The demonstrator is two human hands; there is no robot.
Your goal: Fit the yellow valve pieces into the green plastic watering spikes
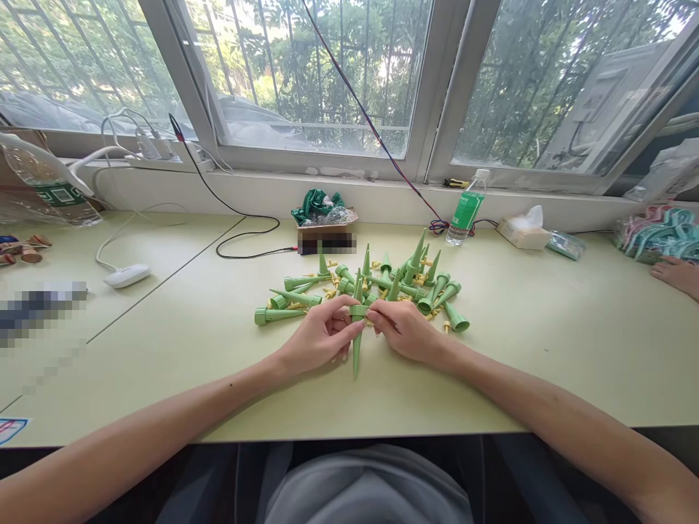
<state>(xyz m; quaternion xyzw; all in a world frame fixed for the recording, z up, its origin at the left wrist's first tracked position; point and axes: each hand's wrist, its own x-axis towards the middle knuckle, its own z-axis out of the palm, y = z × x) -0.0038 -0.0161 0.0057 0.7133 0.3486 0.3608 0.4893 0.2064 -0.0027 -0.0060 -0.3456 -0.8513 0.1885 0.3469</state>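
Between my two hands a green plastic spike (357, 349) points down toward me, with its wider collar at finger height. My left hand (326, 331) grips the collar from the left, thumb and fingers closed round it. From the right, my right hand (401, 327) pinches at the same collar; any small part between its fingertips is too hidden to tell. Just beyond the hands lies a loose pile of several green cone spikes (279, 315), some standing upright, with small yellow pieces (446, 327) scattered among them.
Behind the pile are a small box with green plastic (326, 218), a water bottle (467, 207) and a tissue box (523, 231). A white mouse (127, 276) and cables lie left. Another person's hand (677, 275) rests at the far right by coloured items (658, 233).
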